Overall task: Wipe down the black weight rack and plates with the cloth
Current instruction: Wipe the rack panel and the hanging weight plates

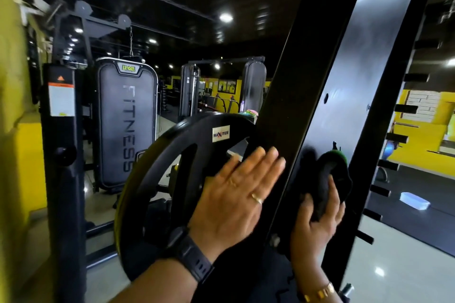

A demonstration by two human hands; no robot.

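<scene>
Wiping appears under way. Right of lower centre, the right hand (317,219) grips the bunched dark cloth with green edge (331,172) against the glossy black steel rack upright (364,56). The left hand (236,194) rests flat, fingers straight, on the round black weight plate (157,179). The plate probably has yet to be wiped.

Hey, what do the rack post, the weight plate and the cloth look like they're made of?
The rack post: likely painted or powder-coated steel, smooth semi-gloss black mirroring ceiling lights. The weight plate: matte black, probably rubber-coated or painted iron; dull sheen, cannot tell which. The cloth: soft dark fabric, crumpled in folds, green at its top edge.
</scene>
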